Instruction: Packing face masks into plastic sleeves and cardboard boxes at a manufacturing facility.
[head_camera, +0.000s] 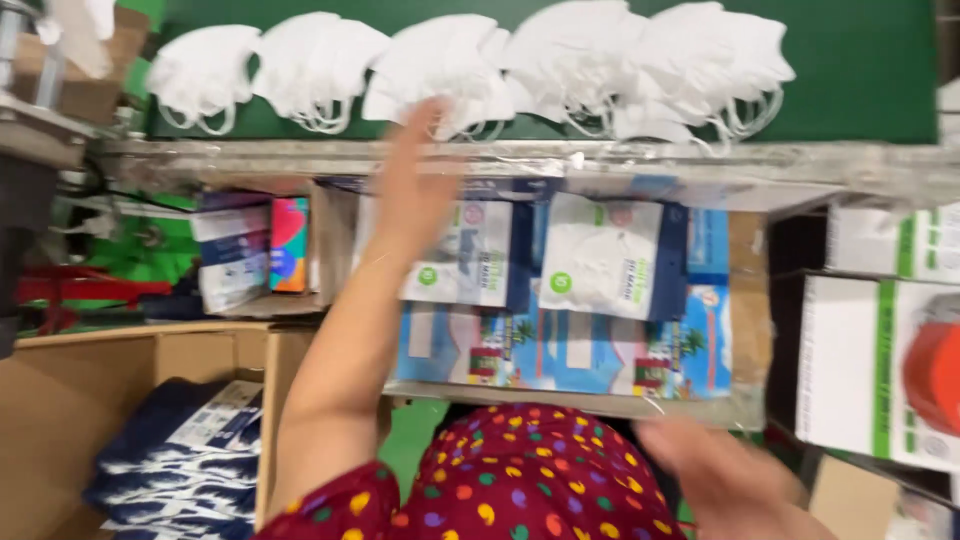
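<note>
Green belt w/ white masks in piles; our left hand open, reaching them. Right hand low (blurred, grip unclear).

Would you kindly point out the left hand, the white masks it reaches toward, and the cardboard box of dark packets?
left hand (420, 165), head view, on its back.
white masks (445, 60), head view, top of pile.
cardboard box (60, 400), head view, inner wall.

We see white masks on a green table, and a maroon dress with many-coloured dots.
</note>
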